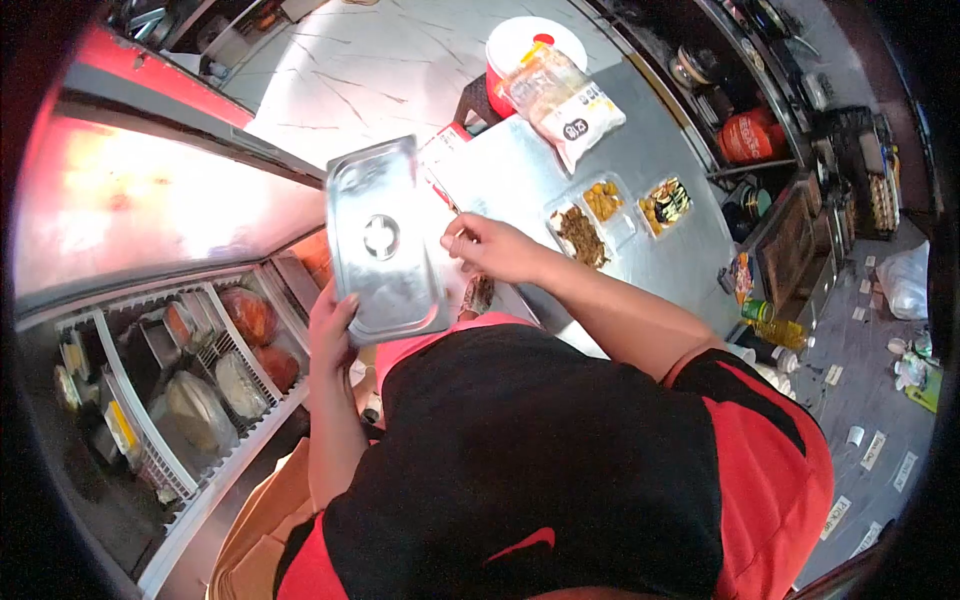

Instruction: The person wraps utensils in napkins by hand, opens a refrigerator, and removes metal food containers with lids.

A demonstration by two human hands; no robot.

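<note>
My left hand (332, 318) grips the lower left edge of a rectangular steel lid (385, 280), which is tilted in front of me and has a round recessed handle at its middle. To the right of the lid, my right hand (485, 245) is closed, its fingertips pinched together near a thin reddish strip; what they hold is too small to make out. Further right on the steel counter (660, 280) sits a clear divided tray with brown shredded food (582, 237) and orange pieces (603, 200). Beside it is a smaller container of topped food (665, 205).
An open fridge (180, 490) with wire shelves of bagged food stands at my left. A plastic food bag (572, 110) lies at the counter's back, by a white-lidded red bucket (535, 45). Shelves with a red container (748, 137) and an oil bottle (782, 333) are on the right.
</note>
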